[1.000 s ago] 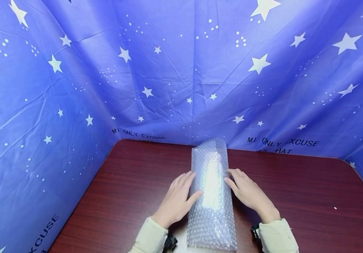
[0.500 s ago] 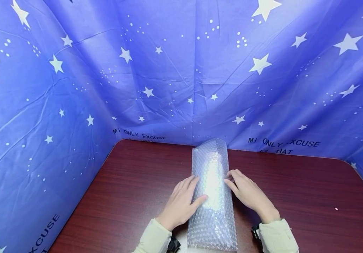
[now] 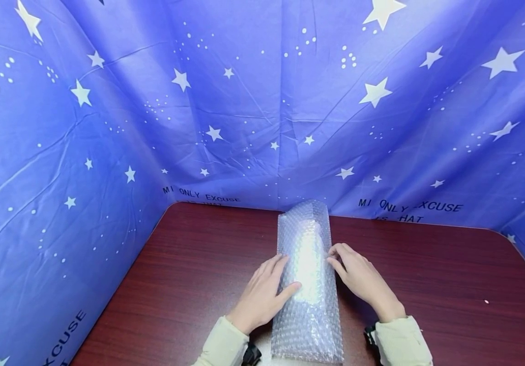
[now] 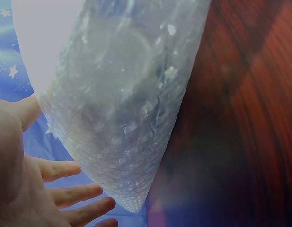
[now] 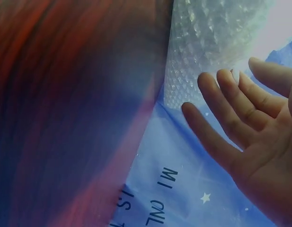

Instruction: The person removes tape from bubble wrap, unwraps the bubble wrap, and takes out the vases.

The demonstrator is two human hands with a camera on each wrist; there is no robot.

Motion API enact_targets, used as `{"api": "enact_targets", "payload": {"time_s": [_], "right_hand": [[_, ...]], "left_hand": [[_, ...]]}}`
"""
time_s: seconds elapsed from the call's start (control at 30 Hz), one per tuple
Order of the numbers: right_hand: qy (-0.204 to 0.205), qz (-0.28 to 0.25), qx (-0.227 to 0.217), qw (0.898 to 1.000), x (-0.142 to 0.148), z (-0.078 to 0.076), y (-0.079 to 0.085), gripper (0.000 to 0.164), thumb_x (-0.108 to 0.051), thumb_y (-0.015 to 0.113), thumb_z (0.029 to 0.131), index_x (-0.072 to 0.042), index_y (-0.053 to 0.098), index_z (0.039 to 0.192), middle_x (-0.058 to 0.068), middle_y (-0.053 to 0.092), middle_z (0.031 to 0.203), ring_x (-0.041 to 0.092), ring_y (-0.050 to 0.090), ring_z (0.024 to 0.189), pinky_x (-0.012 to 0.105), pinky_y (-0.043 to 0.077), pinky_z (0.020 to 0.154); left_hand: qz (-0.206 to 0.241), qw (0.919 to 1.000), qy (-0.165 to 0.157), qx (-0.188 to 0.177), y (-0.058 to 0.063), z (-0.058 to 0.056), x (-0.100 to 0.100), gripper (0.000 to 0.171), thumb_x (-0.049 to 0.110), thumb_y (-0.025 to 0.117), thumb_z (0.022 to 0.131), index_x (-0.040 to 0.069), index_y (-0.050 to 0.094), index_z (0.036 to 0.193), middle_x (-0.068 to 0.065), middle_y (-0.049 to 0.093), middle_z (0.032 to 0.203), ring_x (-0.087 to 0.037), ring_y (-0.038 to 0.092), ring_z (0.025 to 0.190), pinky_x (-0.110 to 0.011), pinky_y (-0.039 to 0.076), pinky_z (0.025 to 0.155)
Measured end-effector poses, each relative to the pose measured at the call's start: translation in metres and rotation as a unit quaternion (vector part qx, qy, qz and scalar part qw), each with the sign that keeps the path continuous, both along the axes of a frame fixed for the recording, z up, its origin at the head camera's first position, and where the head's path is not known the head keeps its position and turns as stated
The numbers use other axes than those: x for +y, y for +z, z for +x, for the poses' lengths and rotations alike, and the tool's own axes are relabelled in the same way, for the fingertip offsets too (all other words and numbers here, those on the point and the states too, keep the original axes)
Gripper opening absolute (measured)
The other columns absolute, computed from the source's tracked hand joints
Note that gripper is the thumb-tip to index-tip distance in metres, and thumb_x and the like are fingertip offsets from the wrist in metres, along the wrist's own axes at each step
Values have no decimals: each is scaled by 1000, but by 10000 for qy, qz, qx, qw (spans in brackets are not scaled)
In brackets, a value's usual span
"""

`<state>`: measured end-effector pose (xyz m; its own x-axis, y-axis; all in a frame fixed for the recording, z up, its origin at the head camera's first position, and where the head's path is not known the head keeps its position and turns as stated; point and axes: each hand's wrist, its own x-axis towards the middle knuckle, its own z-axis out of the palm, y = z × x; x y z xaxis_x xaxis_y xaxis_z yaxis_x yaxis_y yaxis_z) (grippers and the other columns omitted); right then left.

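Observation:
A long, clear bubble-wrap package (image 3: 308,305) lies lengthwise on the dark red table, with strong glare along its middle. What is inside cannot be made out. My left hand (image 3: 262,295) rests against its left side, thumb on top and fingers nearly straight along the edge. In the left wrist view, that hand's fingers (image 4: 79,195) are spread beside the bubble wrap (image 4: 122,118). At the right edge, my right hand (image 3: 360,277) pinches the wrap between bent index finger and thumb. The right wrist view shows its other fingers (image 5: 226,113) loosely bent near the wrap (image 5: 198,52).
The wood-grain table (image 3: 189,254) extends to both sides of the package. Blue cloth (image 3: 244,101) with white stars hangs behind and at the sides. A tiny pale speck (image 3: 487,302) lies on the right part of the table.
My left hand has slid slightly right, its thumb farther onto the wrap. The right thumb and index finger have drawn closer together at the edge. The package has barely moved.

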<state>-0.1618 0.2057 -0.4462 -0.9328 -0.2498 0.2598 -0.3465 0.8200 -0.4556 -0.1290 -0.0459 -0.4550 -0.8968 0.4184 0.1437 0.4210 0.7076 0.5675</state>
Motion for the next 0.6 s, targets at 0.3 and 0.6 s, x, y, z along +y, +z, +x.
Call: {"api": "enact_targets", "payload": {"time_s": [0.3,0.6], "right_hand": [[-33,-156,284,9995,-5,-5,-2,5,-10,62,98,-7,62,94,2,63,90,10,55,72,33,49,64],[-169,-410,516,9977,-3,-3,4,8,-4,68,92,-10,65,88,-1,64,84,9,58,70,27,50,59]], "left_hand": [[294,9992,23,-287,0,0,0,76,63,38,99,13,31,155,-12,33,159,-30,35,144,-55,37,113],[396,9983,36,-431,1,1,3,76,64,39,99,15,31,156,-11,33,159,-31,35,144,-57,40,110]]}}
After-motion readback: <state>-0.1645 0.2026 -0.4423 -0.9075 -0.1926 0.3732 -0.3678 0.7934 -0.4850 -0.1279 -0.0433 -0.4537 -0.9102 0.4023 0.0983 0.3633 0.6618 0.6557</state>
